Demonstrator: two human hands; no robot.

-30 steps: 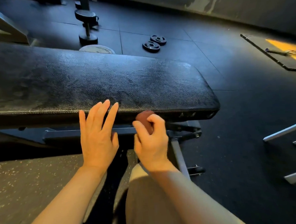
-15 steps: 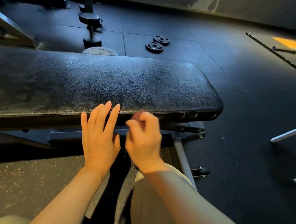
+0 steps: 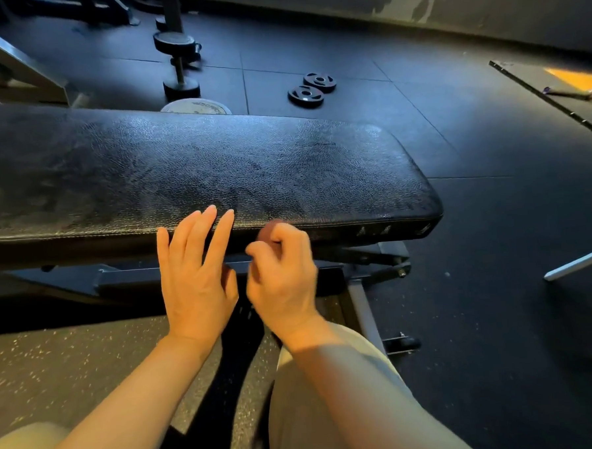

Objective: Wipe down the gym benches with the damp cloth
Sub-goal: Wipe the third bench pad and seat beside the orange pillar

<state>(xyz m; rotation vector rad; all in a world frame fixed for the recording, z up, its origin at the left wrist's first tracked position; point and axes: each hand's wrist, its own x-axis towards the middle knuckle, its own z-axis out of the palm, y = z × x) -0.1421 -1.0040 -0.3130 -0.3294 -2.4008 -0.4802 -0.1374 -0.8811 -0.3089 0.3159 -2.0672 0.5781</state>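
Head view looks down on a black padded bench (image 3: 216, 166) that runs across the frame, its near edge facing the person. At that near edge the left hand (image 3: 196, 274) lies flat with fingers straight, fingertips reaching onto the pad's top. Just right of it, the right hand (image 3: 283, 276) is curled into a fist against the bench's side face, gripping what seems to be a reddish-brown cloth (image 3: 269, 231); only a small bulge shows above the knuckles, pressed to the pad edge. Beyond the bench, two small weight plates (image 3: 311, 88) and a dumbbell (image 3: 178, 67) rest on the dark floor.
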